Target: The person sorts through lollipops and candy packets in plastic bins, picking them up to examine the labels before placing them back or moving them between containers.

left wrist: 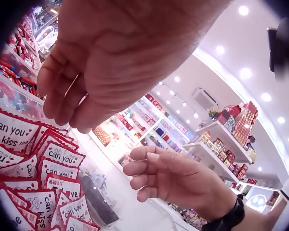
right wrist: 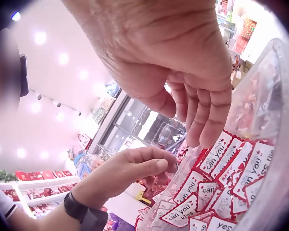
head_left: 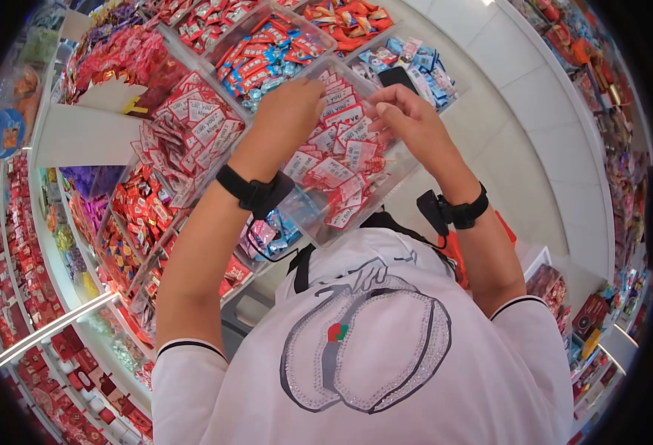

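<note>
Red-and-white flat packets with printed words lie loose and overlapping inside the clear plastic bin before you; its walls seem to serve for keeping them separate from the neighbouring sweets. Your left hand is above one side of this heap, your right hand near the other. Both hold nothing, with fingers softly bent, which leaves them free. The dark rectangular phone rests on blue-and-white packets, perhaps so that you can reach it easily.

The air above the packets is open; clear bin walls surround them.
</note>
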`<state>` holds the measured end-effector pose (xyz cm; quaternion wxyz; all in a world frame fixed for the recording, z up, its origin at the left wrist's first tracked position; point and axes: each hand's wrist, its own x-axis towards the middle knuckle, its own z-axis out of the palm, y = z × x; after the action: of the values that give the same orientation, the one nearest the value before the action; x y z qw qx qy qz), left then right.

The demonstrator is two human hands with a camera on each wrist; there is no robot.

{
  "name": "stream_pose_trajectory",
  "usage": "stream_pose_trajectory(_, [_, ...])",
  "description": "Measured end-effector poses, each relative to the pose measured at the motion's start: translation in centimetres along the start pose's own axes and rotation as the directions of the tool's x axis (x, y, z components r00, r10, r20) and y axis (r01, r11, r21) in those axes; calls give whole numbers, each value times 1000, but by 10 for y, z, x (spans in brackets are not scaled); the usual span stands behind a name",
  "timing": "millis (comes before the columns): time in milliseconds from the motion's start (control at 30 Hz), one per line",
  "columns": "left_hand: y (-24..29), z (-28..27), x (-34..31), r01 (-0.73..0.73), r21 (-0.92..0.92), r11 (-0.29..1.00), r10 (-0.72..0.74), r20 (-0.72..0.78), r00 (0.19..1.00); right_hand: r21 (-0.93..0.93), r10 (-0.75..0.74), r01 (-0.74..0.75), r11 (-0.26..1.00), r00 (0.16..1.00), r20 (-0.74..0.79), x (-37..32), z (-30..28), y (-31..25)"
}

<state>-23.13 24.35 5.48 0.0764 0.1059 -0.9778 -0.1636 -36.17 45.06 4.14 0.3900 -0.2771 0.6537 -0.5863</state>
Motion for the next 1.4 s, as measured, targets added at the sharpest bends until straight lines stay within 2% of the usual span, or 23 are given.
stream_pose_trajectory(133, [12, 14, 10, -34, -13, 999, 35, 61, 998, 37, -28, 30, 999, 999, -46, -2, -11, 1])
stream_pose_trajectory(233, [23, 27, 8, -10, -59, 998, 20, 173, 985, 59, -35, 39, 997, 997, -66, -3, -20, 4])
stream_pose_trajectory(533, [31, 61, 5, -44, 144, 989, 15, 197, 980, 71, -29, 33, 997, 998, -60, -3, -28, 11])
stream_pose_trajectory(833, [38, 82, 2, -34, 169, 985, -13, 267, 964, 93, -38, 42, 995, 998, -42, 0, -32, 21])
stream_pose_trajectory(1033, [33, 92, -4, -145, 190, 971, 97, 243, 965, 121, -33, 38, 992, 999, -40, 0, -31, 21])
stream_pose_trajectory(1133, [34, 89, -5, -76, 93, 993, 43, 319, 947, 124, -32, 38, 992, 998, -48, 0, -30, 21])
stream_pose_trajectory(1233, [46, 77, -1, 136, -24, 990, -105, 512, 852, 110, -20, 26, 994, 998, -52, 1, -29, 22])
stream_pose_trajectory(1400, [36, 88, -6, 20, -85, 996, 20, 448, 894, 119, -10, 16, 993, 999, -51, 2, -29, 22])
